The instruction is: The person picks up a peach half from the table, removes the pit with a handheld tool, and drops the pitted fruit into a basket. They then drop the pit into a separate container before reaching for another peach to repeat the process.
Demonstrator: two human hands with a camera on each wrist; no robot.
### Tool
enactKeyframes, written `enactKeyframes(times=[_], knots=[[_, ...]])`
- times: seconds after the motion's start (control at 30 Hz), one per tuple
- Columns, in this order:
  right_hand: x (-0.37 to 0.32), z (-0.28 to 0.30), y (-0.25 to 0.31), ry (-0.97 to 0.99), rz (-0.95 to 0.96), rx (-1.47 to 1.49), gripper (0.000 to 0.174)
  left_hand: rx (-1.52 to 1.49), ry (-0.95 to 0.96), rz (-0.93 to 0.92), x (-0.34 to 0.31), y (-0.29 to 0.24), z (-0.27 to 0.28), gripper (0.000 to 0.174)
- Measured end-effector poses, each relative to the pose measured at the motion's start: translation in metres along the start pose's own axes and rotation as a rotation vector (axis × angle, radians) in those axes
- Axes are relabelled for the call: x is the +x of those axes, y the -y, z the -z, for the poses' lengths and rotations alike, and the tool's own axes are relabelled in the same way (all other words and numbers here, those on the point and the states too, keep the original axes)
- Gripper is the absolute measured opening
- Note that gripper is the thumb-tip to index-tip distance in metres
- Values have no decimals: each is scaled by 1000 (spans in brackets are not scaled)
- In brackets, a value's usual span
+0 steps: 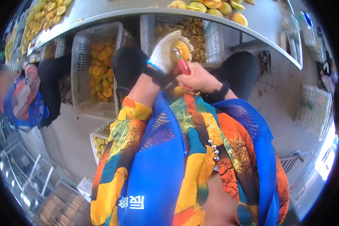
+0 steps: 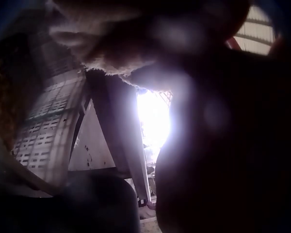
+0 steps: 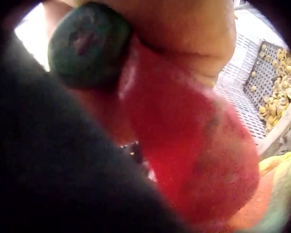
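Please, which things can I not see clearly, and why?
Red handle, lower part: head view, mostly covered by right grip.
Held fruit, in part: head view, covered by left grip.
Left grip: left wrist view, mostly lost in shadow.
Crate: right wrist view, cut by right edge.

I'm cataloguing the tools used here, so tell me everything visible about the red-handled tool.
The red-handled tool has a smooth red grip, apparently plastic or rubber, and a shiny metal end. The right hand grips it, hiding part of the handle. In the head view it slants, metal end toward the upper left, over the yellow-orange fruit in the gloved left hand; whether metal touches fruit is unclear.
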State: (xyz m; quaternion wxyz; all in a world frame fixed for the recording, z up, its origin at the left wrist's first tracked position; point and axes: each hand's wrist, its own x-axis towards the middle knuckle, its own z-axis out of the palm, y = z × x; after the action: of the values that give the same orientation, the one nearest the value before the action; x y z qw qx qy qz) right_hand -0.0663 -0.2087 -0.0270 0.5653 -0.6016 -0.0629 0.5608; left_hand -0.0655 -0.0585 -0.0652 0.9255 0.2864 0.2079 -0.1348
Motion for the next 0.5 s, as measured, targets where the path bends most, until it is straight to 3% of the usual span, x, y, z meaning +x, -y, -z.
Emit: enactKeyframes(times=[0.13,0.17,0.23,0.33,0.4,0.5], knots=[[15,3,-19,-131,242,-332,17,-47,-6,-35,2,2,0,32],[15,2,-17,-139,275,-330,15,-63,-83,-52,6,5,2,32],[8,5,-6,-8,87,-84,16,-51,-245,-89,12,12,8,31],[1,12,5,148,-104,197,19,339,-350,-449,-5,6,-8,26],[1,11,6,228,-167,371,19,600,-379,-492,-8,3,-4,23],[6,13,-2,308,-168,552,15,1066,-394,-723,-5,1,1,23]])
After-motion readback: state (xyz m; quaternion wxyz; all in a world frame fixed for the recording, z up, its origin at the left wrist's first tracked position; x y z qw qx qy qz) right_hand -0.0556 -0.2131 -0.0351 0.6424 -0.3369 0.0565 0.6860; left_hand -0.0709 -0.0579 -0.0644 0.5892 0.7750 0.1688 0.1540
